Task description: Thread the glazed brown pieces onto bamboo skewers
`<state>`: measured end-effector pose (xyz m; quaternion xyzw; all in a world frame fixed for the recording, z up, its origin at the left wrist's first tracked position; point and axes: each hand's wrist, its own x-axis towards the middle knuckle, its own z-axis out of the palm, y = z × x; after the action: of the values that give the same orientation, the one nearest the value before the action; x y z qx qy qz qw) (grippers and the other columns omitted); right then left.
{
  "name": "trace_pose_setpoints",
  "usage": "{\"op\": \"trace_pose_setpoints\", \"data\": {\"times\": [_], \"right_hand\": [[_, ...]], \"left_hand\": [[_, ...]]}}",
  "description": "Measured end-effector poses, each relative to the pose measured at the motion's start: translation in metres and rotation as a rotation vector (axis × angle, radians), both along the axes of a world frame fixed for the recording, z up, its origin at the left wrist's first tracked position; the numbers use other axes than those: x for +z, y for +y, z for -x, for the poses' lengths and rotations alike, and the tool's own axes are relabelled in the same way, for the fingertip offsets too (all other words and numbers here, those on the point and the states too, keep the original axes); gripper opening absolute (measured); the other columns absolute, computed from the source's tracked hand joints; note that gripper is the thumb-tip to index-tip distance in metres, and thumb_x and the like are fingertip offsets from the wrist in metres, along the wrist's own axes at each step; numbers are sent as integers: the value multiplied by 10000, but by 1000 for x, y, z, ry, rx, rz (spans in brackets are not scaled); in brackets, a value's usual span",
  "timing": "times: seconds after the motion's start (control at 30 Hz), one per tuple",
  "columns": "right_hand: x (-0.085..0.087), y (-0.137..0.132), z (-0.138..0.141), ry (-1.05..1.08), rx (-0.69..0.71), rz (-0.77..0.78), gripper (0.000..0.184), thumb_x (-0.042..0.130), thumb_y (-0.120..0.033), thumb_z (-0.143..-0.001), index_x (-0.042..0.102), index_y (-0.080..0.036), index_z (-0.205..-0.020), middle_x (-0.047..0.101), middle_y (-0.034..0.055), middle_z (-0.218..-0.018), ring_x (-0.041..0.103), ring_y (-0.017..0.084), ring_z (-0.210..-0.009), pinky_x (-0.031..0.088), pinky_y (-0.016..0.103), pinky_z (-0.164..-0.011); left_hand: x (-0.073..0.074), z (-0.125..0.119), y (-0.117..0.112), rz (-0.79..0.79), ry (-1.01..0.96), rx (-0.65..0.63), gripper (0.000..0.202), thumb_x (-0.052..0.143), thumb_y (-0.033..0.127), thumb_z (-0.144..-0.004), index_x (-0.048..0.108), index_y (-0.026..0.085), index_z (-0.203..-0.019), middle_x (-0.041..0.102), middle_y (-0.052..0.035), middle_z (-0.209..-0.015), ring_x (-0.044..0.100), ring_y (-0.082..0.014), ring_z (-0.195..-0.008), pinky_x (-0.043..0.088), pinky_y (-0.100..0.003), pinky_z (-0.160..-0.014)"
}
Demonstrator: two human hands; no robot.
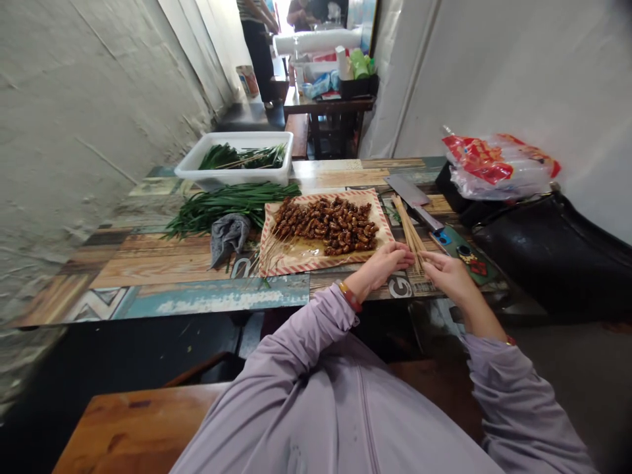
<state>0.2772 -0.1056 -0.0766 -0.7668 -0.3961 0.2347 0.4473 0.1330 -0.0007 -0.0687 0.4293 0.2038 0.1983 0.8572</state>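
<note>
A bundle of thin bamboo skewers (407, 227) lies on the table to the right of a striped paper sheet (316, 258). My left hand (388, 259) reaches across from the left, its fingers stretched out and their tips at the side of the bundle. From the right, my right hand (445, 272) has its thumb and fingers pinched at the near ends of the skewers. Dark brown, glossy pupa-like pieces (345, 227) are heaped on the sheet. Several are threaded on skewers whose bare ends point toward the front left.
A cleaver (409, 192) and a green phone-like object (467, 258) lie right of the skewers. Green chives (230, 203), a grey cloth (229, 238) and a white tub (237, 176) stand left. A black bag (557, 250) and red-white plastic packs (498, 164) fill the right. A person (257, 46) stands behind.
</note>
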Motion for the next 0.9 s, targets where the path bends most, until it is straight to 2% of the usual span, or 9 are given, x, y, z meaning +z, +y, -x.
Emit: {"op": "trace_pose_setpoints", "data": {"times": [0.17,0.33,0.4,0.5,0.63,0.7,0.77,0.9], "right_hand": [[7,-15,10,64,-13,84,533,599,-324,-763,638,-59,-1224,571,-1,-542,404,91,-419,304,234,-402],[13,-59,22,210,-50,99,523,650,-380,-759,643,-131,-1218,542,-26,-546,360,71,-409,257,208,-386],[17,-75,27,295,-66,73,477,676,-395,-754,663,-170,-1174,539,-33,-553,349,61,-407,245,191,-377],[28,-83,35,388,-60,-86,381,717,-366,-745,680,-204,-1088,570,-26,-595,372,56,-424,271,175,-382],[41,-59,50,433,-52,-266,213,742,-306,-738,657,-215,-910,623,-12,-674,485,72,-480,351,164,-410],[43,-38,60,413,-40,-342,159,730,-298,-748,640,-203,-840,650,10,-753,550,92,-547,395,175,-439],[43,-16,72,398,-11,-420,141,732,-271,-741,635,-193,-805,646,16,-782,569,95,-588,410,180,-464],[42,21,97,404,54,-434,129,677,-283,-792,608,-195,-855,559,-48,-584,476,64,-441,333,163,-391]], "left_hand": [[4,7,-7,-36,21,1,115,563,215,-857,518,147,-937,626,-65,-906,601,-98,-790,439,-305,-871],[6,9,-8,-44,43,1,111,555,200,-854,518,146,-943,617,-49,-899,596,-95,-803,440,-304,-883],[6,11,-9,-40,20,-13,140,579,223,-847,519,146,-949,619,-49,-905,602,-102,-804,444,-319,-882],[8,22,-11,-71,-19,-43,203,614,291,-838,522,143,-944,630,-60,-912,618,-117,-812,455,-327,-855],[17,53,-12,-132,-27,-84,344,661,419,-798,543,134,-951,658,-75,-905,633,-127,-787,475,-307,-797],[24,75,-9,-182,-7,-44,394,666,463,-783,564,131,-967,668,-76,-887,635,-128,-763,485,-295,-771],[30,100,-3,-251,14,45,372,656,457,-789,587,127,-948,672,-75,-863,640,-132,-756,500,-289,-756],[32,150,22,-440,173,351,258,583,369,-839,618,139,-950,677,-55,-817,623,-115,-701,488,-238,-671]]}}
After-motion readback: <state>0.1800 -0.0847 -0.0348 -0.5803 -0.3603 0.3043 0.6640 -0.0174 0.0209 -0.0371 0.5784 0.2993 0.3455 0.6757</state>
